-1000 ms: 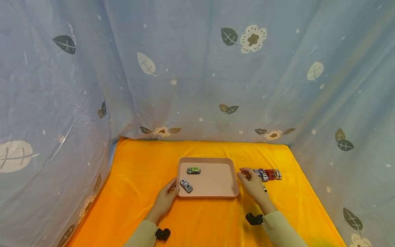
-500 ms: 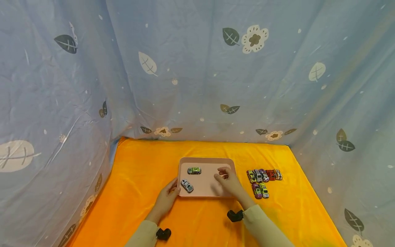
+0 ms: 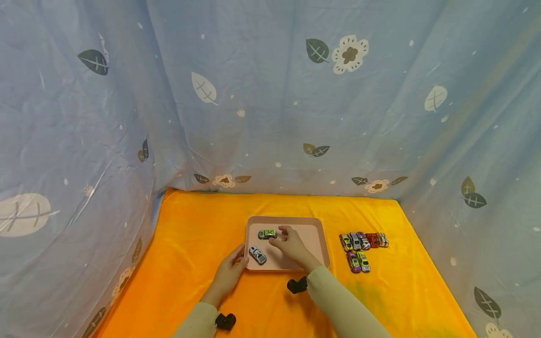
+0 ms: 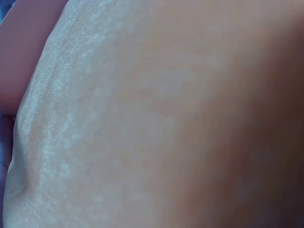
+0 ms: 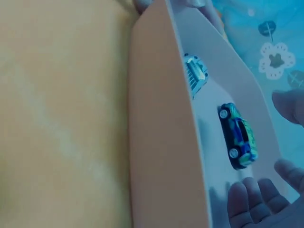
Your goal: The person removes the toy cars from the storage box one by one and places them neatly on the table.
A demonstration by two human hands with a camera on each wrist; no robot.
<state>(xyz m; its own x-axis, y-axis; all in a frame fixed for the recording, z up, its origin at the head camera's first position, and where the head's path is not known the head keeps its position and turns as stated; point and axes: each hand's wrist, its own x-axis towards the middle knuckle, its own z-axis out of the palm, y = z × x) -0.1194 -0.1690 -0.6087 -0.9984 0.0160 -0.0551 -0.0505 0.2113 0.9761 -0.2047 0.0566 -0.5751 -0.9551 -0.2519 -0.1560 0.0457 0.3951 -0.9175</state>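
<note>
Hands worked at the pink tray (image 3: 323,237): left hand (image 3: 230,272) rested open-fingered against its near-left rim; right hand (image 3: 291,244) hovered with loosely spread fingers beside the green car (image 3: 267,234), holding nothing. No writing was legible.

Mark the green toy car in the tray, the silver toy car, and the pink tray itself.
green toy car (image 3: 267,234), head view, on its roof.
silver toy car (image 3: 257,255), head view, on the middle of its body.
pink tray (image 3: 326,250), head view, on its right rim.
</note>
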